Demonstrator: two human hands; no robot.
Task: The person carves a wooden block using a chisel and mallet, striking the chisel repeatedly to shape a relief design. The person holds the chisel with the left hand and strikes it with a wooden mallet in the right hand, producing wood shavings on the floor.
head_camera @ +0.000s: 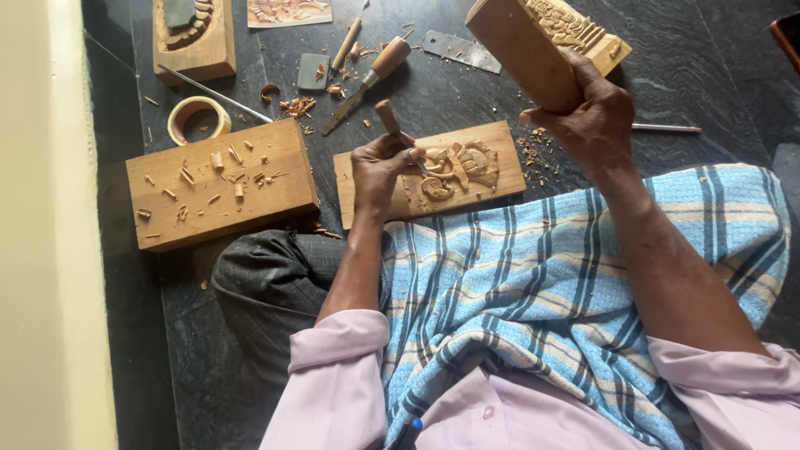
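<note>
A single view is given, taken from a camera worn on the person's head and aimed steeply down over the chest and lap. The dark stone floor (683,58) is seen close, within arm's reach, with the top of the frame lying farthest from the body. A pale wall (42,250) is caught along the left edge.

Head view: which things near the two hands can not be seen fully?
- Chisel: the blade tip is hidden behind the left hand.
- Carved panel: left part covered by that hand.
- Wooden block in the right hand: top cut off by the frame edge; its carving is too small to read.
</note>
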